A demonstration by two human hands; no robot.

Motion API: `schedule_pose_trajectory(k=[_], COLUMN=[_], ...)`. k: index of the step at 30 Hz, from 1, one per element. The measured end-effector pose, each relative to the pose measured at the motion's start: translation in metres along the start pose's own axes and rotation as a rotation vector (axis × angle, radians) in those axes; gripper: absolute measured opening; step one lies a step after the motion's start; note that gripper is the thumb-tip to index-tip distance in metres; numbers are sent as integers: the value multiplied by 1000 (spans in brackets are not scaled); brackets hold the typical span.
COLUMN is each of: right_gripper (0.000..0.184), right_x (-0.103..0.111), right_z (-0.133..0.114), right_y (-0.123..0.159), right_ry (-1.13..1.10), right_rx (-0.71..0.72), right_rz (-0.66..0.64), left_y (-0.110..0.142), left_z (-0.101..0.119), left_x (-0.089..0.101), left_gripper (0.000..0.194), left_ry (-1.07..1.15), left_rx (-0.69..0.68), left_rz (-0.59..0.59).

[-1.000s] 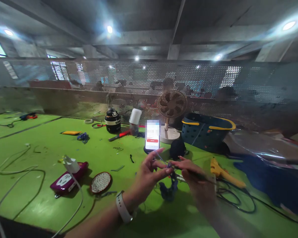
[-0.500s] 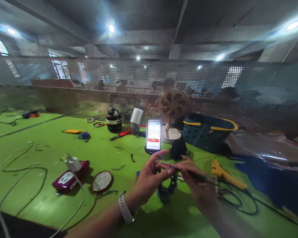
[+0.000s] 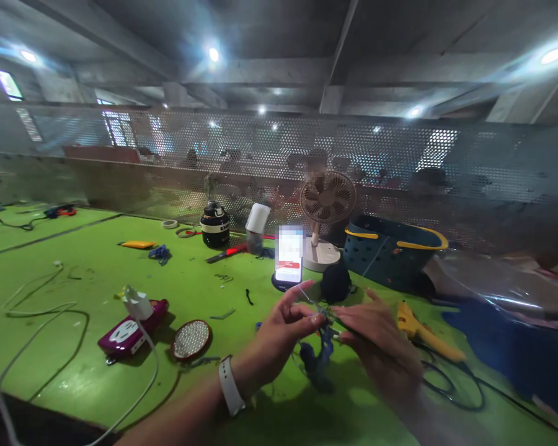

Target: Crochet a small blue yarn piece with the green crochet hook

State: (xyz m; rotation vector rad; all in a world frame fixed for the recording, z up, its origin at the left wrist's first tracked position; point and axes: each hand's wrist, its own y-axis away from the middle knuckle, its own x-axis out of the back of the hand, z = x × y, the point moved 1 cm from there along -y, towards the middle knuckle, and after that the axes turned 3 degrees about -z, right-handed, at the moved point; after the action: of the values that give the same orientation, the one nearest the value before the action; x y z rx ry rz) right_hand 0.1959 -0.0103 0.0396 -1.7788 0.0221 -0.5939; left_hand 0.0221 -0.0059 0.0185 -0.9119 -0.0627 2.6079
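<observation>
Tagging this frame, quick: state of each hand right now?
Left hand: closed, pinching the blue yarn piece.
Right hand: fingers at the piece; whether its grip is closed on anything cannot be told.

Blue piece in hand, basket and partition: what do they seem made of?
Blue piece: probably matte yarn; a thin strand runs to the left hand. Basket: likely moulded plastic, smooth-looking, with holes in its wall. Partition: perhaps metal, dull grey, perforated.
</observation>
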Motion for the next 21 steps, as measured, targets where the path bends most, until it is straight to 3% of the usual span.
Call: schedule_pose_trajectory(k=[7,14,21], right_gripper=[14,19,8], right_x=[9,14,14], right_z=[4,3,5], right_y=[-6,-8,-5], right_ry=[-175,-243,-386], right_rx=[-162,-236,-467], right_rz=[-3,-5,109], left_y=[-2,-3,-2], left_z=[11,14,15], left_x=[3,4,2], left_gripper=[68,65,60], left_ry=[-62,-103,-94], left_rx=[-38,-60,-54], left_rz=[34,41,28])
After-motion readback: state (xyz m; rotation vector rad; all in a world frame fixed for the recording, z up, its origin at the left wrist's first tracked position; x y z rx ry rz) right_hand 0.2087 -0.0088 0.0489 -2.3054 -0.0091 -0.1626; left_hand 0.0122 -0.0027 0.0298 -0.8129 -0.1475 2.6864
